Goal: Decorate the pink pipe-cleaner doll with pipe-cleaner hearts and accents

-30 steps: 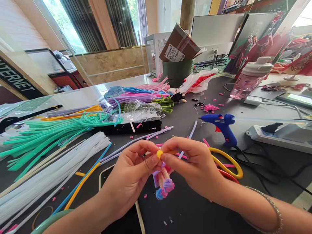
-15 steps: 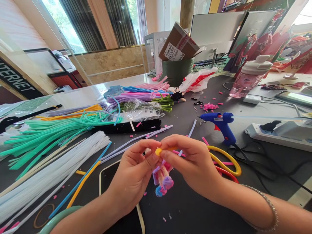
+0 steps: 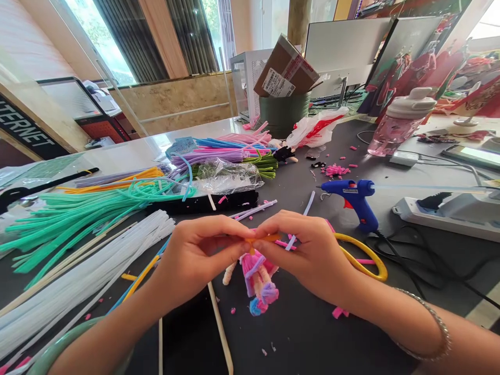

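My left hand [image 3: 195,250] and my right hand [image 3: 308,250] meet tip to tip at the centre, both closed in a pinch. Between their fingertips is a short yellow-orange pipe cleaner [image 3: 270,238]; a bit of it runs along my right fingers. Just beneath lies a small pipe-cleaner doll [image 3: 255,276] with a pink and purple skirt, cream limbs, and blue and purple feet. Its upper part is hidden by my hands. A dark panel with a pale rim [image 3: 221,328], perhaps a tablet, lies under my left wrist.
White [image 3: 89,281] and green [image 3: 78,213] pipe cleaner bundles spread at the left. A blue glue gun [image 3: 357,200] stands right of centre, its cable near a white power strip [image 3: 449,221]. A pink bottle [image 3: 402,122] and pot [image 3: 283,114] stand behind. Pink scraps [image 3: 336,171] litter the table.
My left hand has turned flatter, its wrist lower and further left. The yellow piece, a round end before, now shows stretched between my fingertips. More of the doll and its cream arm is visible.
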The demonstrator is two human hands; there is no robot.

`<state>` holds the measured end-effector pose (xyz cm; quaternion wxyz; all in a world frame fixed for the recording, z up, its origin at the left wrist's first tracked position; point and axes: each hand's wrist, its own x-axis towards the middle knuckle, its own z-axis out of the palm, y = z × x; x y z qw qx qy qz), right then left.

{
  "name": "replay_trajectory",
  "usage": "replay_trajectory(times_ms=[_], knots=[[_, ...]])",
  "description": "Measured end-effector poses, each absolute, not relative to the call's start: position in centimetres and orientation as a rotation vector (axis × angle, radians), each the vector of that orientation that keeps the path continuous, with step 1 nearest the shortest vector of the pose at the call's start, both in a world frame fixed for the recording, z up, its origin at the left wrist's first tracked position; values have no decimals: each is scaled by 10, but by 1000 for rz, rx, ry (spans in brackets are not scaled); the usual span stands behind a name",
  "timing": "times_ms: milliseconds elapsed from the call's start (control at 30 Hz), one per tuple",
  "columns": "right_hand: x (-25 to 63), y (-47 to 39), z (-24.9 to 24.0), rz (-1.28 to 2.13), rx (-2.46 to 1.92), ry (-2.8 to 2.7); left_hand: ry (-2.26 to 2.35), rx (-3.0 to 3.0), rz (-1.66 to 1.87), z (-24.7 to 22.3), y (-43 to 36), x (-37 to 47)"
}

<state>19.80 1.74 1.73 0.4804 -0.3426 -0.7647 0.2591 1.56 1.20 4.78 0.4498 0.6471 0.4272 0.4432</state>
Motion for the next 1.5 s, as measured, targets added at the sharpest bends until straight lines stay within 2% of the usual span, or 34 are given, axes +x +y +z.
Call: replay_trajectory(times_ms=[300,433,1100,1500], knots=[[201,25,14,64,-641,-2002,1002,1306,1023,40,15,12],[202,26,11,-35,-583,-2021,986,1245,1024,36,14,12],[198,18,8,301,-681,-1856,1042,1361,1150,32,7,21],[200,23,12,224,-714,-1923,1013,1383,1051,36,18,9]])
